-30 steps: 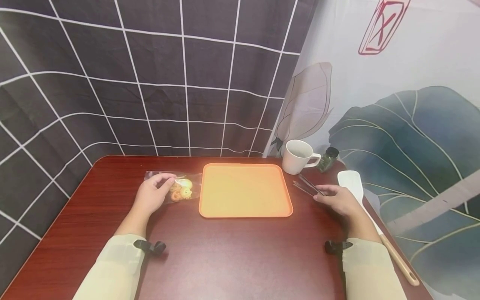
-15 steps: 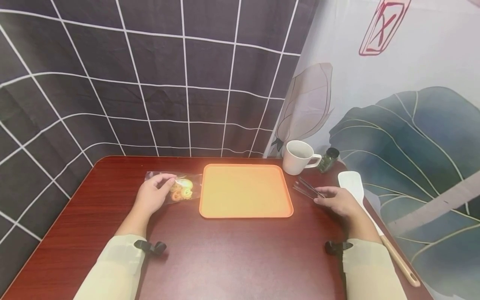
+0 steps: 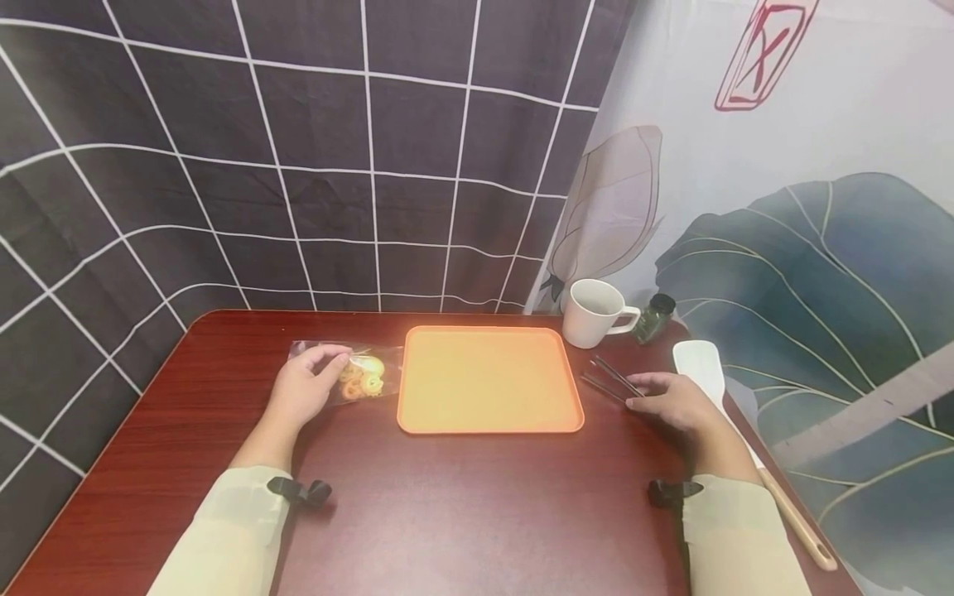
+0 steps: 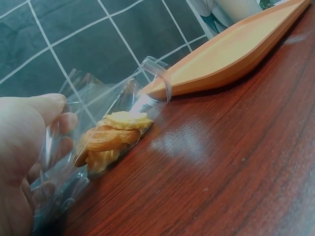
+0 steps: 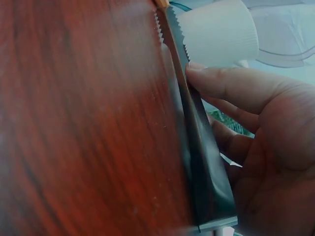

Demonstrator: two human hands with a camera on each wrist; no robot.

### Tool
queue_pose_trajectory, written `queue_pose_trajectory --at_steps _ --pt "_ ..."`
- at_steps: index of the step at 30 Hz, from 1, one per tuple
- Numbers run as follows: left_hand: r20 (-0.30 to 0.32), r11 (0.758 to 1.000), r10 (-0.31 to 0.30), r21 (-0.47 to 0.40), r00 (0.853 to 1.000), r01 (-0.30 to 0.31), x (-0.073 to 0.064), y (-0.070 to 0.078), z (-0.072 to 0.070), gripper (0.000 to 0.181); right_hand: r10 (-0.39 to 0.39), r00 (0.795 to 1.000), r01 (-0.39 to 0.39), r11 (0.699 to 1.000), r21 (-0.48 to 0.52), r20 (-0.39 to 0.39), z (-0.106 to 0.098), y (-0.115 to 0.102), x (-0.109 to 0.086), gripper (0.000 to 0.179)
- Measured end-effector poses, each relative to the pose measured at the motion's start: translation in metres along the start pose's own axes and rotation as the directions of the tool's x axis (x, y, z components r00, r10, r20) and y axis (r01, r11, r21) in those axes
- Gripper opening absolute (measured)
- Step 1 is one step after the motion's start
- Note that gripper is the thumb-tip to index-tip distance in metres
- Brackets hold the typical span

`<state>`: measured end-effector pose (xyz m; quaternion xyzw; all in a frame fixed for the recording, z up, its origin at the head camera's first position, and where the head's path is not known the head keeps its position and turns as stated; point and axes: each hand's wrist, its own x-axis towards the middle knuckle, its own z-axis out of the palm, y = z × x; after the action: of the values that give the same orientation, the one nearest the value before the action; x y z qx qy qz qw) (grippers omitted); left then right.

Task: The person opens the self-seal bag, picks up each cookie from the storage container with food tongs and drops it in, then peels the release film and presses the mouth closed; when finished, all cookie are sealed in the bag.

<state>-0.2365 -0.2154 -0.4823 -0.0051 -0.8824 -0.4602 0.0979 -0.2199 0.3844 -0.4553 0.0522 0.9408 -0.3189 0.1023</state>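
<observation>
My left hand [image 3: 301,387] pinches the near left side of a clear plastic bag [image 4: 162,81] lying by the tray's left edge. Yellow and golden cookies [image 4: 106,140] show through the film, several of them piled together. On the other side, my right hand [image 3: 674,401] holds a pair of metal tongs [image 5: 209,164], thumb on one arm and the other fingers curled behind. The serrated tips of the tongs are spread apart with nothing between them, pointing toward the tray's right edge. Between both hands lies an orange rectangular tray [image 3: 492,379], bare.
A white mug [image 3: 591,314] stands behind the tongs, handle to the right. Beside it is a small dark-lidded glass jar [image 3: 656,319] with green contents. A white spatula [image 3: 699,364] with a wooden handle lies along the right edge of the table [image 3: 477,513].
The tips of the tongs have dipped slightly toward me in the right hand. The left hand and the bag of cookies have stayed in place.
</observation>
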Motion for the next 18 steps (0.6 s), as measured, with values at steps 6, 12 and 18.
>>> queue_pose_trajectory --at_steps 6,12,18 --pt "-0.001 1.000 -0.003 0.000 1.000 0.003 0.000 -0.001 0.000 0.034 -0.058 0.996 0.057 0.998 -0.027 -0.062 -0.005 -0.018 -0.004 0.063" --pt "-0.002 1.000 -0.001 -0.004 1.000 0.001 0.000 -0.002 0.000 0.034 -0.181 0.976 0.180 0.983 -0.017 -0.123 0.002 -0.055 -0.008 0.056" --pt "-0.004 1.000 -0.002 -0.008 1.000 0.002 0.001 -0.001 0.000 0.034 -0.325 0.935 0.332 0.943 0.028 -0.140 0.021 -0.101 -0.007 0.043"
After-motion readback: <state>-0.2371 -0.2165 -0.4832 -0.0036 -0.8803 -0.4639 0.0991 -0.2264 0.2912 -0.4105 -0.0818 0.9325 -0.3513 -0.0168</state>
